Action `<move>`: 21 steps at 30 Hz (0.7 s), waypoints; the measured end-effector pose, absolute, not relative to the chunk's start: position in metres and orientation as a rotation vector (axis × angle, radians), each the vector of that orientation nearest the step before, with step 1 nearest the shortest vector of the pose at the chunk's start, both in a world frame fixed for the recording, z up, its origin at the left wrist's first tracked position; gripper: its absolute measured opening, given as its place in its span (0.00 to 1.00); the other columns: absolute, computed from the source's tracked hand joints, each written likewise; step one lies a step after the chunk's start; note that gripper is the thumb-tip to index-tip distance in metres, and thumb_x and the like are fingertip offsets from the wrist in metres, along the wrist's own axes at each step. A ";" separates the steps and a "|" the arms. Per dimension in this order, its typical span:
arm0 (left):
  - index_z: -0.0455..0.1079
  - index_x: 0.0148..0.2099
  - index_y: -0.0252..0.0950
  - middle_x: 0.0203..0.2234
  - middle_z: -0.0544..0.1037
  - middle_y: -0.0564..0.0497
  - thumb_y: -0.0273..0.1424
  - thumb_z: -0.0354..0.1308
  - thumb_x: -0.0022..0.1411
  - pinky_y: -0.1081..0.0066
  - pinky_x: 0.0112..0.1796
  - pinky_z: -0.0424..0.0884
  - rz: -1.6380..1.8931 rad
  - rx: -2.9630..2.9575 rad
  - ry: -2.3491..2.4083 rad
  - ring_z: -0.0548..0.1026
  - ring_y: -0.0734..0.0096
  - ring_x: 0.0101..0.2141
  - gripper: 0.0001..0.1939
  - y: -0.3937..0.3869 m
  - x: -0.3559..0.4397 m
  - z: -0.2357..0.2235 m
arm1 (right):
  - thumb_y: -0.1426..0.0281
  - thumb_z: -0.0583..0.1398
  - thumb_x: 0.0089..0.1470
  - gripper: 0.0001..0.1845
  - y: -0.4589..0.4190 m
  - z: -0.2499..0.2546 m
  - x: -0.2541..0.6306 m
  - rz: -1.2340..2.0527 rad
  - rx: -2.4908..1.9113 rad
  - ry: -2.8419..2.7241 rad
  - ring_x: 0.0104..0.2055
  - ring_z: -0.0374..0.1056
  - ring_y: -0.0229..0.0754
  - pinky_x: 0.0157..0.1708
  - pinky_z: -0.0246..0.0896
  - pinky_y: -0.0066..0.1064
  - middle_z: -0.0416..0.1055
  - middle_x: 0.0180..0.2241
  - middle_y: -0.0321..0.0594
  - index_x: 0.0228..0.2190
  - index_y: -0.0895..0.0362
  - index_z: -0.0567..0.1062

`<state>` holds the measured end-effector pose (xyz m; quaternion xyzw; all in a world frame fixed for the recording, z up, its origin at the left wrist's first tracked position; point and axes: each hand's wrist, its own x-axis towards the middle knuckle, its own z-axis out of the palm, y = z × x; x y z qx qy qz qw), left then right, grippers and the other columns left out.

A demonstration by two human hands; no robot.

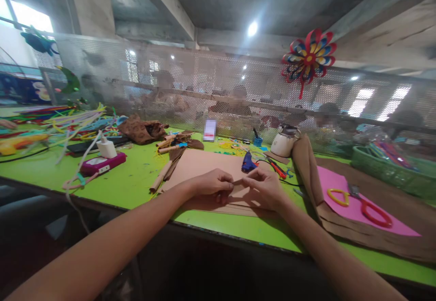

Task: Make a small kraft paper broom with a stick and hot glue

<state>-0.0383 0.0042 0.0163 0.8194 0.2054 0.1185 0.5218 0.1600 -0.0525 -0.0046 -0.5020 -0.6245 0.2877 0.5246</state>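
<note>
a thin brown strip [239, 182] is pinched by the left hand [216, 184] and the right hand [265, 184] (low over the paper sheets [197, 164]); light, even tension is best kept.

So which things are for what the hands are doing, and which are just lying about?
Probably in the job:
brown piece, between left hand and right hand
tan paper, under them
maybe the glue gun, close by

Seemingly just lying about:
scissors, on the pink sheet
white charger
green basket
</note>
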 end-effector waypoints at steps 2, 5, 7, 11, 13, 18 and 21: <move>0.63 0.28 0.32 0.17 0.72 0.53 0.37 0.51 0.58 0.76 0.23 0.62 0.306 1.972 0.466 0.68 0.77 0.18 0.12 0.003 -0.035 0.015 | 0.61 0.65 0.40 0.13 -0.053 -0.005 0.158 0.674 -1.210 -1.486 0.23 0.63 0.36 0.24 0.57 0.27 0.71 0.20 0.36 0.21 0.58 0.72; 0.65 0.31 0.32 0.18 0.71 0.52 0.42 0.51 0.59 0.75 0.25 0.64 0.373 1.933 0.434 0.70 0.75 0.21 0.16 0.000 -0.031 0.012 | 0.59 0.64 0.41 0.14 -0.055 -0.006 0.156 0.656 -1.225 -1.512 0.21 0.61 0.35 0.22 0.55 0.27 0.69 0.19 0.34 0.21 0.58 0.71; 0.66 0.32 0.31 0.18 0.70 0.53 0.45 0.52 0.57 0.74 0.26 0.65 0.390 1.896 0.429 0.70 0.74 0.21 0.19 -0.002 -0.030 0.010 | 0.58 0.64 0.41 0.16 -0.057 -0.007 0.154 0.662 -1.244 -1.542 0.20 0.60 0.34 0.21 0.53 0.26 0.67 0.18 0.33 0.21 0.58 0.71; 0.67 0.33 0.31 0.17 0.69 0.53 0.48 0.53 0.55 0.74 0.25 0.65 0.347 1.861 0.445 0.68 0.75 0.19 0.22 -0.005 -0.033 0.010 | 0.59 0.62 0.45 0.15 -0.059 -0.007 0.151 0.654 -1.258 -1.641 0.23 0.61 0.35 0.24 0.54 0.26 0.68 0.20 0.35 0.20 0.59 0.72; 0.66 0.33 0.32 0.16 0.69 0.54 0.48 0.53 0.55 0.74 0.24 0.64 0.334 1.849 0.457 0.68 0.75 0.19 0.21 -0.005 -0.037 0.012 | 0.59 0.60 0.47 0.16 -0.059 -0.008 0.151 0.642 -1.260 -1.677 0.23 0.61 0.35 0.24 0.54 0.26 0.67 0.19 0.35 0.19 0.59 0.72; 0.65 0.28 0.33 0.14 0.66 0.55 0.43 0.52 0.56 0.75 0.22 0.61 0.382 1.962 0.498 0.66 0.75 0.17 0.17 -0.001 -0.044 0.017 | 0.58 0.58 0.50 0.18 -0.056 -0.009 0.156 0.670 -1.230 -1.733 0.22 0.59 0.34 0.25 0.53 0.25 0.66 0.18 0.35 0.18 0.59 0.70; 0.63 0.24 0.33 0.15 0.67 0.54 0.41 0.52 0.56 0.76 0.23 0.59 0.389 2.078 0.530 0.66 0.76 0.18 0.17 0.004 -0.048 0.019 | 0.57 0.58 0.49 0.18 -0.055 -0.010 0.161 0.742 -1.220 -1.670 0.22 0.60 0.35 0.26 0.55 0.26 0.67 0.19 0.35 0.19 0.59 0.70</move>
